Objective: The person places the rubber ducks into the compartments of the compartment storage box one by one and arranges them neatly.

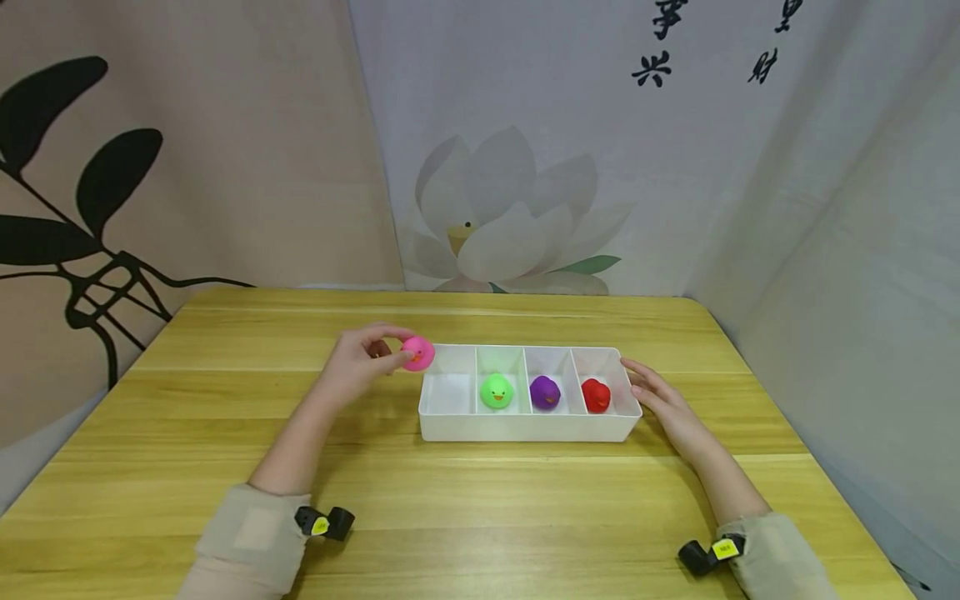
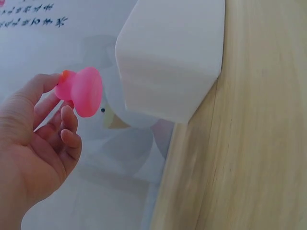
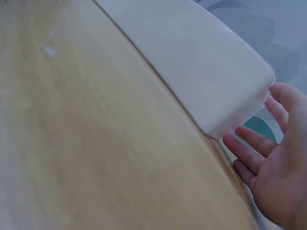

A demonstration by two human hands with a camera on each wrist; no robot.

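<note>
My left hand [image 1: 362, 360] pinches a pink rubber duck [image 1: 418, 353] between thumb and fingers, held up at the left end of a white divided box [image 1: 525, 428]. In the left wrist view the pink duck [image 2: 86, 91] shows its orange beak toward the thumb. Inside the box sit a green duck [image 1: 496, 391], a purple duck [image 1: 545, 392] and a red duck [image 1: 596, 396], each in its own compartment; the leftmost compartment [image 1: 450, 392] holds nothing. My right hand [image 1: 670, 410] rests with extended fingers against the box's right end, fingertips at its wall [image 3: 240, 117] in the right wrist view.
The box stands on a wooden table [image 1: 480, 517], toward its far half. Behind the table's back edge hangs a printed cloth [image 1: 525, 167] with a lotus and dark leaves. A small black camera is strapped to each sleeve [image 1: 255, 533].
</note>
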